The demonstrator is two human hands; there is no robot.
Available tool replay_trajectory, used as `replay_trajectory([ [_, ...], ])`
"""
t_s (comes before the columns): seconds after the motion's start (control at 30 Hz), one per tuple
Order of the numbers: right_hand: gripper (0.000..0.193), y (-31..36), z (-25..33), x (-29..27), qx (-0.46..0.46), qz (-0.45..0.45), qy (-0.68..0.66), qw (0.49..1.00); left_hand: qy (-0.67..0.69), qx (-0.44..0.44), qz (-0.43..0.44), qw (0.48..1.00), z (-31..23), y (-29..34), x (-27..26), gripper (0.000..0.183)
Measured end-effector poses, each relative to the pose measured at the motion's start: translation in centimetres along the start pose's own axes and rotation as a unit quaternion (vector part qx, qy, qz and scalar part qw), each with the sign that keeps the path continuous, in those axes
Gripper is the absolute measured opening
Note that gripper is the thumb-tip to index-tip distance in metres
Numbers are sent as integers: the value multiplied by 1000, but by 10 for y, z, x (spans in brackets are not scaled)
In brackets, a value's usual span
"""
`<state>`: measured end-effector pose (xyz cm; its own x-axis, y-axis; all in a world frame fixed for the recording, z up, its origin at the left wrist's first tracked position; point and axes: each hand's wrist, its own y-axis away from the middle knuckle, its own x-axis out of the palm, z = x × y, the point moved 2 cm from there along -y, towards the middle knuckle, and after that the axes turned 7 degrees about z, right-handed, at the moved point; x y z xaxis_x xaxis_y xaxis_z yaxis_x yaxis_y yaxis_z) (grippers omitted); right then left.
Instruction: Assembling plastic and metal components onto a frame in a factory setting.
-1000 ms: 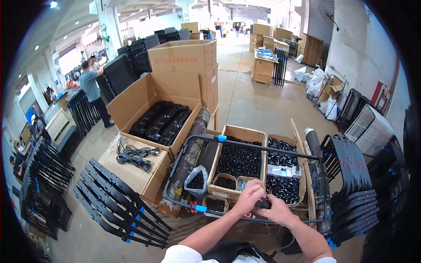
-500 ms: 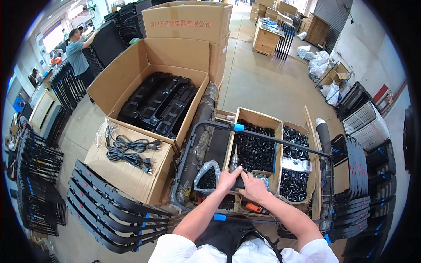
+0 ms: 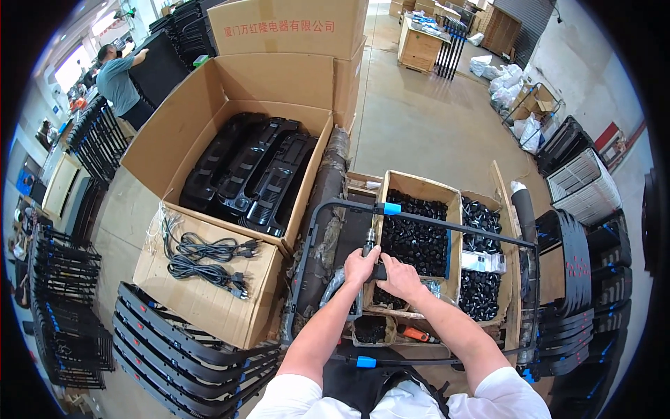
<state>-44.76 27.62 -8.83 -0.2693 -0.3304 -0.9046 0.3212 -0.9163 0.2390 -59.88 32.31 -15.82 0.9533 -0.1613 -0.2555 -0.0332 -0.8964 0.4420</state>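
A dark power drill (image 3: 368, 244) is in both my hands, over the workbench bins, its bit directed away from me. My left hand (image 3: 360, 267) is closed around its front part, near the chuck. My right hand (image 3: 403, 278) is closed at its rear; part of the grip is hidden. Under my forearms lies a black tubular frame (image 3: 460, 228) with blue clips (image 3: 392, 208), spanning the bins. Right of the drill, a wooden bin (image 3: 453, 241) holds many small black caps (image 3: 417, 237). An orange tool (image 3: 415, 333) lies below my right wrist.
On the left, an open carton (image 3: 160, 140) holds black plastic panels (image 3: 244, 174). Coiled black power cords (image 3: 206, 258) lie on a closed carton (image 3: 160, 276). Curved black parts (image 3: 174, 349) are stacked at lower left. A co-worker (image 3: 118, 84) stands at far left beside dark panels.
The view has shifted slightly, so the bench contents sit a little to the right. My hands stay on the drill. The plastic bag near my left hand is now mostly covered by my arm.
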Motion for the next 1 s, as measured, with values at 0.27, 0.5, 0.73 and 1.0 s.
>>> replay_trajectory([
  [0.27, 74, -1, -7, 4, -6, -15, 4, 1000, -21, 25, -9, 999, 5, -5, 5, 56],
  [0.5, 80, -5, -3, -4, -4, -3, -44, 999, -37, 18, -15, 999, -3, -10, -1, 61],
  [0.73, 96, -6, -14, 7, -10, -9, -78, 997, -140, -5, 11, 990, -15, -11, 2, 72],
  [1.0, 96, -13, -17, 5, 3, 8, -79, 997, -167, -23, 15, 986, -29, -13, 1, 75],
])
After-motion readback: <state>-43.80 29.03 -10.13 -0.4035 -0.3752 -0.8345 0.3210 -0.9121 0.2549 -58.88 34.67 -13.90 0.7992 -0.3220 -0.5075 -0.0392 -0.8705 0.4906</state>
